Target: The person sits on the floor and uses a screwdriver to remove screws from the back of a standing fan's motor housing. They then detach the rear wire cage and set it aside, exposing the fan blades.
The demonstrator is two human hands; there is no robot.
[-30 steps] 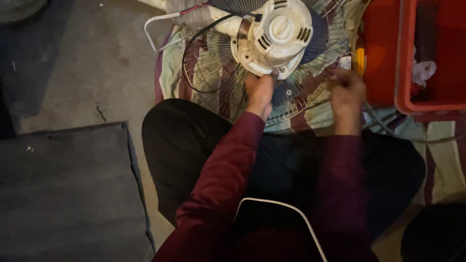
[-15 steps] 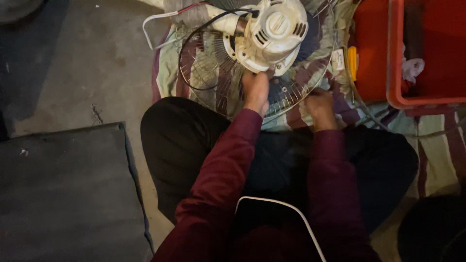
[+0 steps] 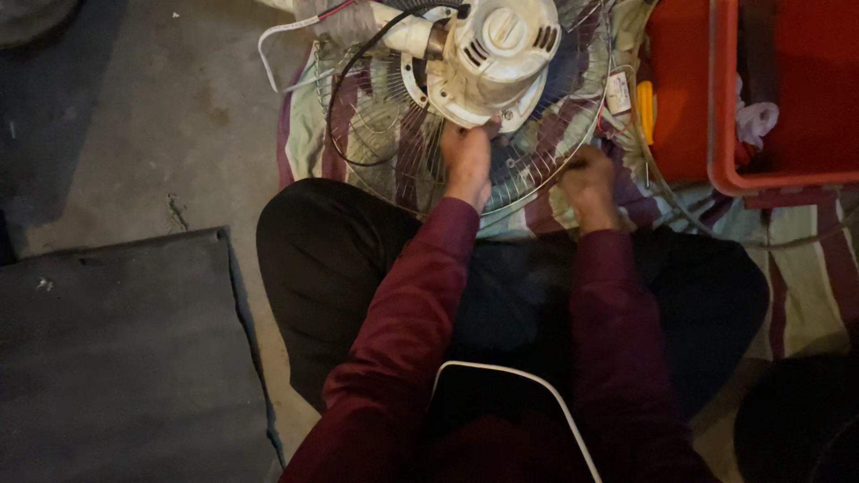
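At the near edge of the white fan motor housing, the left hand pinches its rim. Right hand is closed on the wire fan guard, left of the red crate.

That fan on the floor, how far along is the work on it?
Done: the fan lies face down on a striped cloth, white motor housing upward. In hand: left hand touches the housing's lower edge; right hand rests on the wire grille. Left: the housing and grille look joined.

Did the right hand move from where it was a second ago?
Yes. The right hand has slid left along the wire fan guard, away from the red crate it had been close to.
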